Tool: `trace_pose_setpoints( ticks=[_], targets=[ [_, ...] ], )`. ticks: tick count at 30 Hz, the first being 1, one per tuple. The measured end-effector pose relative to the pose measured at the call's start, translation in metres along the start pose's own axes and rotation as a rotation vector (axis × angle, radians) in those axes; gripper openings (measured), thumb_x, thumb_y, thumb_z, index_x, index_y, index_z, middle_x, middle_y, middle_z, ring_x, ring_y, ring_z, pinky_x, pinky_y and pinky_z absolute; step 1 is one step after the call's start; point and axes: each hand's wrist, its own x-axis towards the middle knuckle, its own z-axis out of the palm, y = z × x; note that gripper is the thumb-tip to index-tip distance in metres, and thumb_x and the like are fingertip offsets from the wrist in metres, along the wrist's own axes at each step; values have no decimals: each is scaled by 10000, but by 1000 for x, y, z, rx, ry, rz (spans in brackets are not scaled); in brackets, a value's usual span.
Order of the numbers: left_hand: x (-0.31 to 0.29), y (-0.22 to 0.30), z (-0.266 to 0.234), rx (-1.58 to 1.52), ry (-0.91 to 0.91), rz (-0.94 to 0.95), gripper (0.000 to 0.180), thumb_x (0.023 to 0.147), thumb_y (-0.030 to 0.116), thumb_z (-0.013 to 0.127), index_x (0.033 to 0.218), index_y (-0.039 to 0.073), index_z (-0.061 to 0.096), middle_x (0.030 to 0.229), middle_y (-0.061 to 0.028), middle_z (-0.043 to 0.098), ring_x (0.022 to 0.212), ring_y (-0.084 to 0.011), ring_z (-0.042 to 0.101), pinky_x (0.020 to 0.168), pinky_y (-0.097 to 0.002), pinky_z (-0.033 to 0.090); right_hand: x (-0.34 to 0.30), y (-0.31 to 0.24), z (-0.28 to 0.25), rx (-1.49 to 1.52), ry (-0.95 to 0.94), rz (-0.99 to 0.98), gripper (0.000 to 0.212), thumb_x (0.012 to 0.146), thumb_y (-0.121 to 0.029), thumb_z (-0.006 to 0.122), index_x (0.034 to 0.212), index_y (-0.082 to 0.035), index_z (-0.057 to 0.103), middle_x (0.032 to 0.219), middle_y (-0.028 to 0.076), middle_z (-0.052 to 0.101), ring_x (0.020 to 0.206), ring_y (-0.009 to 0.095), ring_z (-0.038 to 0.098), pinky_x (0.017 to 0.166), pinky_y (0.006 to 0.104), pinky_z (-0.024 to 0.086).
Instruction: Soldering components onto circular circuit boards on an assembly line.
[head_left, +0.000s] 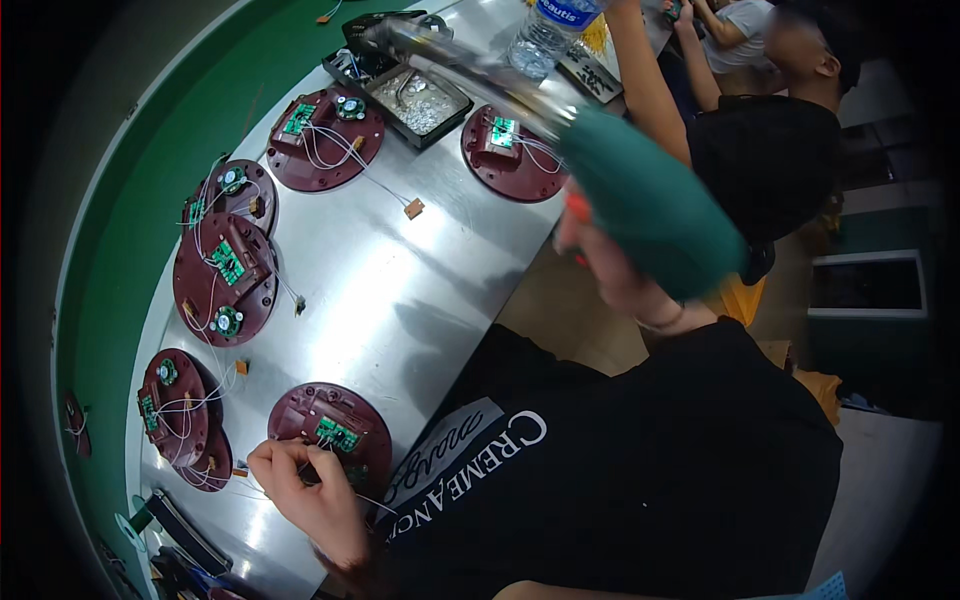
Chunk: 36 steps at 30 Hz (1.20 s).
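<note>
My left hand (300,485) rests on a round maroon base plate (335,425) with a small green circuit board and white wires, near the table's front edge; its fingers pinch at the wires beside the board. My right hand (610,270) is raised above the table edge and grips a green-handled electric screwdriver (640,195), whose metal shaft points up and to the left over the table.
Several more maroon plates (225,280) with boards and wires lie on the steel table (400,290). A black tray of screws (418,100) and a water bottle (545,35) stand at the far end. Another person in black (770,150) sits to the right.
</note>
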Motion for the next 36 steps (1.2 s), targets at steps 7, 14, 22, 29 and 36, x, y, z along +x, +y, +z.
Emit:
trace_pose_setpoints(
  ticks=[7, 14, 22, 29, 36],
  targets=[
    [-7, -9, -4, 73, 33, 30, 54, 769, -30, 538, 762, -28, 485, 865, -106, 457, 807, -232, 477, 755, -308, 395, 29, 17, 17, -788, -17, -180, 369, 764, -151, 736, 1061, 15, 593, 923, 162, 663, 790, 253, 674, 716, 316, 528],
    [1, -2, 3, 70, 66, 49, 71, 728, -28, 588, 749, -20, 521, 862, -124, 488, 786, -257, 506, 727, -330, 429, 21, 6, 21, -392, 68, -113, 180, 817, 47, 650, 997, 56, 642, 848, 82, 680, 626, 109, 632, 559, 225, 501],
    [-3, -6, 2, 93, 75, 35, 77, 741, -21, 585, 725, -33, 510, 837, -131, 482, 762, -257, 506, 703, -322, 438, -10, 3, 59, -150, -101, 70, 242, 855, 71, 535, 1094, 99, 555, 964, 163, 649, 604, 160, 607, 571, 287, 509],
    [-26, -16, -23, 47, 193, 284, 291, 733, -62, 576, 1011, 1, 632, 1032, -143, 582, 1023, -318, 535, 921, -397, 413, -12, 0, 63, -212, -214, 114, 410, 863, -96, 521, 1211, 109, 451, 1014, 242, 588, 576, 215, 566, 512, 303, 460],
    [-49, -34, -15, 209, 83, 598, 320, 510, 41, 729, 810, 150, 718, 1089, -65, 590, 1166, -336, 450, 961, -472, 394, -18, 5, 71, -32, -199, 136, 240, 851, 32, 543, 1086, 78, 572, 961, 180, 655, 579, 169, 600, 548, 283, 488]
  ],
)
